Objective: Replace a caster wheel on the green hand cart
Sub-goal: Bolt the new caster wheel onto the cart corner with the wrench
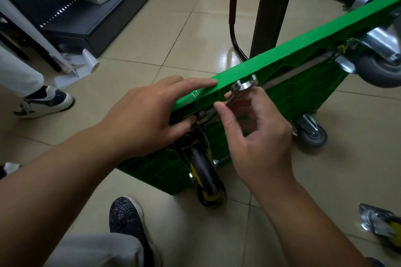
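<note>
The green hand cart [303, 50] stands on its side on the tiled floor, underside facing me. My left hand [149, 115] lies over its near upper edge, fingers straight on top, thumb under by a bolt [202, 113]. My right hand [258, 132] pinches a silver open-end wrench [243, 89] whose jaw sticks up past the cart edge. Below the hands a black-and-yellow caster wheel [206, 173] sits at the near corner. Grey casters are at the far lower corner [312, 134] and the upper right [382, 60].
A loose caster [382, 225] with a metal plate lies on the floor at the lower right. My shoe [125, 217] is near the cart. Another person's shoe [45, 102] stands at the left. A black frame leg [269, 17] and dark shelving [86, 6] stand behind.
</note>
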{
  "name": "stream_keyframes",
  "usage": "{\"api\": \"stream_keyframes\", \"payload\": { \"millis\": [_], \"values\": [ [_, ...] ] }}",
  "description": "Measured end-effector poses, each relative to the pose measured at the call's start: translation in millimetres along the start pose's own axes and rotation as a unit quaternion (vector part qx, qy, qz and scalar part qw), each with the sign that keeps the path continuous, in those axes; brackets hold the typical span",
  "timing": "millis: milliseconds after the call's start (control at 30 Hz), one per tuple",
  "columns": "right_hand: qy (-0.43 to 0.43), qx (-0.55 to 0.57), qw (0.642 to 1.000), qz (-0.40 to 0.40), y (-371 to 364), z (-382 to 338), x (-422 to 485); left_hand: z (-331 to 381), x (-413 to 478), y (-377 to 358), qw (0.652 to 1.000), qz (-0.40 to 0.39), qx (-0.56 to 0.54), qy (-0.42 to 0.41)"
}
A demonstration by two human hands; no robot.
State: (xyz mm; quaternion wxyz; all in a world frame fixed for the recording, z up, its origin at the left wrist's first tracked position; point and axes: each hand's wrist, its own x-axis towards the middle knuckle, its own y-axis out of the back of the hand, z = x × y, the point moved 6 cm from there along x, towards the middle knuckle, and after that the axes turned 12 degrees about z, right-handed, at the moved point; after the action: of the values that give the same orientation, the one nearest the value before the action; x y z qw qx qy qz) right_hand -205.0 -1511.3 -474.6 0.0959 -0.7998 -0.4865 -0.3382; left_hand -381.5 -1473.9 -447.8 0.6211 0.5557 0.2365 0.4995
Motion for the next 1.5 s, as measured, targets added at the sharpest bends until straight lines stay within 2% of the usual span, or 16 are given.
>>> {"api": "stream_keyframes", "payload": {
  "millis": [233,333,400,467,533,600,700,933,1167,1233,1367,1433,1500],
  "values": [
    [0.030,0.001,0.996,-0.086,-7.9,-0.5,2.1,-2.7,0.6,0.0,1.000,0.005,-0.014,0.004],
    [0.036,-0.002,0.995,-0.089,-12.1,1.4,0.6,-2.2,1.0,-0.2,1.000,0.005,-0.010,0.006],
    [-0.018,0.003,0.997,-0.073,-14.3,9.3,-5.2,-1.3,1.1,-0.3,1.000,0.004,-0.010,0.007],
    [-0.129,0.041,0.990,-0.035,-15.0,23.2,-14.3,-0.5,0.3,0.2,1.000,0.002,-0.010,0.011],
    [-0.252,0.114,0.961,0.017,-12.6,37.8,-20.3,0.3,-0.3,-0.4,1.000,-0.003,-0.009,0.013],
    [-0.310,0.163,0.935,0.056,-7.3,46.1,-17.9,0.4,0.2,-1.1,1.000,-0.003,-0.008,0.013],
    [-0.314,0.177,0.930,0.068,-2.1,47.8,-6.2,0.2,0.6,-1.2,1.000,-0.006,-0.008,0.015],
    [-0.321,0.185,0.929,0.029,-13.0,57.1,-2.5,0.5,0.7,-0.9,1.000,0.002,-0.014,0.019],
    [-0.396,0.210,0.893,0.045,-16.1,79.2,-10.7,-0.2,1.1,0.1,1.000,0.009,-0.013,0.019],
    [-0.361,0.202,0.910,0.038,-16.1,72.0,-7.7,0.0,1.0,-0.2,1.000,0.009,-0.013,0.017],
    [-0.237,0.120,0.964,0.009,-16.7,50.6,-4.0,-0.6,1.2,-0.4,1.000,0.009,-0.010,0.013],
    [-0.232,0.118,0.965,0.017,-16.4,49.8,-7.1,-0.9,1.1,-0.6,1.000,0.009,-0.008,0.013],
    [-0.283,0.152,0.946,0.034,-16.3,59.3,-13.8,-0.7,1.1,-0.8,1.000,0.009,-0.009,0.012]
  ]
}}
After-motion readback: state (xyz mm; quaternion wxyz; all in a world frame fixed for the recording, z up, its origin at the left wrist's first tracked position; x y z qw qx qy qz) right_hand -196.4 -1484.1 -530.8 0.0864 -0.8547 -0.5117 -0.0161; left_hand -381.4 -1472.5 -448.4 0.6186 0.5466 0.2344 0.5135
